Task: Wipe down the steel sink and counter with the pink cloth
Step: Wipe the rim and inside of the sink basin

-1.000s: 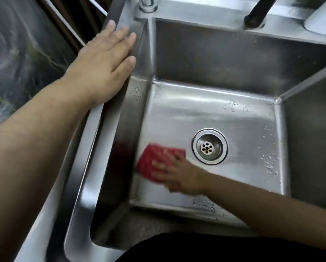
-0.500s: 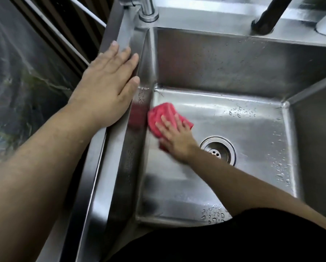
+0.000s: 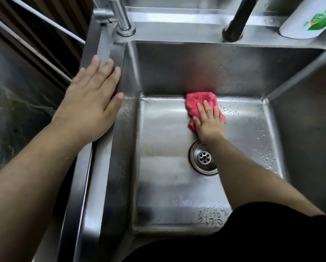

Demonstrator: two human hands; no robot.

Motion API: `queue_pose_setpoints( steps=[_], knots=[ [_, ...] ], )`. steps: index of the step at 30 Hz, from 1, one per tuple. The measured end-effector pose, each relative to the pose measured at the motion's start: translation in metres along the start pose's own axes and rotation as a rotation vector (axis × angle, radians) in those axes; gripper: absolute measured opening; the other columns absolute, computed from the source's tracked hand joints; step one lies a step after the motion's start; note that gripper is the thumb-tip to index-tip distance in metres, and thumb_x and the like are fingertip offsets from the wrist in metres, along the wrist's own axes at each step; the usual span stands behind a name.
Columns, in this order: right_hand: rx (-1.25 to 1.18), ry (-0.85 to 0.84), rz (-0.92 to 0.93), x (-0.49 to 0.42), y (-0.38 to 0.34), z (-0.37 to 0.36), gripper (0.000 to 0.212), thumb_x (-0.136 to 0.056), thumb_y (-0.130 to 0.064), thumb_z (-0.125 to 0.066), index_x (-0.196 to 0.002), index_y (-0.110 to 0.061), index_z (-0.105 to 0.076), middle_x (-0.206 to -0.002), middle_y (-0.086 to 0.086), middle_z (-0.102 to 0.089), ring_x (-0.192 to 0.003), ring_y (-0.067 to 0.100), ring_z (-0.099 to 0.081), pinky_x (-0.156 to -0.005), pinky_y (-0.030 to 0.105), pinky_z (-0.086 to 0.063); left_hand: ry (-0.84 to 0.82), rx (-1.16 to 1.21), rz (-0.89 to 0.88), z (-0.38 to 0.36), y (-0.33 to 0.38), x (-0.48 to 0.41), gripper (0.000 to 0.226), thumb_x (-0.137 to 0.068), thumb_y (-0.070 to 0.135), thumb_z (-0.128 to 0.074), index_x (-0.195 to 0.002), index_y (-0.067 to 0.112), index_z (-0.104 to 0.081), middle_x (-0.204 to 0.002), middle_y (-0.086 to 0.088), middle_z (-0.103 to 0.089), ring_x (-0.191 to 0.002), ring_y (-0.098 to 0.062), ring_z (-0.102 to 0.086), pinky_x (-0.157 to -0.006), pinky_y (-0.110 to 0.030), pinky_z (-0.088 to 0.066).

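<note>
Head view: my right grip [image 3: 209, 122], fingers flat, presses the pink cloth [image 3: 197, 100] onto the sink [image 3: 167, 186] floor at the back wall, beyond the drain [image 3: 204, 159]. Half a second ago it was by the left wall, so I judge the floor nearly covered. Left grip [image 3: 91, 103] stays spread flat on the rim, holding nothing.

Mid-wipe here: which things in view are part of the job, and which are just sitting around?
Part of the job:
- pink cloth, on the sink floor against the back wall
- right hand, pressing flat on it
- steel sink
- left hand, resting on the sink's left rim

Just sitting there, on the back ledge:
- steel tap
- black post
- white bottle with green label
</note>
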State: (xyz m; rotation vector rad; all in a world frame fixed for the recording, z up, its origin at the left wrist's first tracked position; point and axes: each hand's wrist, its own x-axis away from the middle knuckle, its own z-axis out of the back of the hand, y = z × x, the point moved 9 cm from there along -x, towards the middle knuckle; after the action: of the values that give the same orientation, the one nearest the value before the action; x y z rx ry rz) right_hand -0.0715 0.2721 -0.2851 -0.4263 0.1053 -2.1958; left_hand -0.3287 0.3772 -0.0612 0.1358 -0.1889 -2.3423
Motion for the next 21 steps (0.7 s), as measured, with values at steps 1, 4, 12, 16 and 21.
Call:
queue_pose_setpoints(
  steps=[1,4,12,16,21],
  knots=[
    [-0.027,0.027,-0.088,0.010,-0.003,-0.003,0.056,-0.098,-0.043,-0.028,-0.149,-0.032,-0.006,-0.159,-0.006,0.002,-0.145,0.030,0.006,-0.116,0.047,0.002,-0.003,0.005,-0.003,-0.001,-0.001,0.000,0.063,-0.090,0.041,-0.024,-0.144,0.008,-0.026,-0.154,-0.010,-0.021,-0.144,-0.023,-0.006,-0.115,-0.036,-0.002],
    [0.016,-0.063,-0.024,0.039,-0.053,-0.030,0.060,-0.098,-0.043,-0.026,-0.149,-0.029,0.002,-0.158,-0.003,0.012,-0.142,0.038,0.012,-0.113,0.053,0.004,-0.004,0.003,-0.003,-0.001,-0.002,-0.001,0.064,-0.089,0.041,-0.021,-0.145,0.010,-0.024,-0.155,-0.007,-0.019,-0.144,-0.020,-0.005,-0.115,-0.035,-0.001],
    [0.317,-0.530,0.955,0.182,-0.098,-0.073,0.059,-0.095,-0.043,-0.041,-0.147,-0.032,-0.017,-0.159,-0.001,-0.002,-0.143,0.039,0.007,-0.113,0.053,-0.001,0.002,0.003,-0.014,-0.004,-0.004,-0.003,0.064,-0.088,0.040,-0.023,-0.144,0.007,-0.026,-0.154,-0.011,-0.022,-0.143,-0.025,-0.009,-0.115,-0.039,-0.004],
    [0.606,-0.745,1.237,0.224,-0.042,-0.061,0.060,-0.094,-0.037,-0.047,-0.147,-0.033,-0.019,-0.159,-0.002,-0.002,-0.143,0.039,0.007,-0.114,0.050,-0.003,0.002,-0.006,-0.029,-0.006,-0.004,-0.004,0.054,-0.098,0.033,-0.032,-0.144,0.006,-0.024,-0.154,-0.012,-0.019,-0.143,-0.027,-0.008,-0.116,-0.040,-0.003],
    [0.612,-0.868,1.042,0.240,-0.036,-0.029,0.053,-0.097,-0.038,-0.040,-0.146,-0.036,-0.021,-0.159,-0.005,0.000,-0.145,0.030,0.006,-0.117,0.044,-0.003,-0.033,-0.006,-0.008,-0.004,-0.002,-0.003,0.056,-0.097,0.035,-0.034,-0.145,0.008,-0.023,-0.155,-0.011,-0.018,-0.144,-0.026,-0.006,-0.115,-0.040,0.000]
  ],
)
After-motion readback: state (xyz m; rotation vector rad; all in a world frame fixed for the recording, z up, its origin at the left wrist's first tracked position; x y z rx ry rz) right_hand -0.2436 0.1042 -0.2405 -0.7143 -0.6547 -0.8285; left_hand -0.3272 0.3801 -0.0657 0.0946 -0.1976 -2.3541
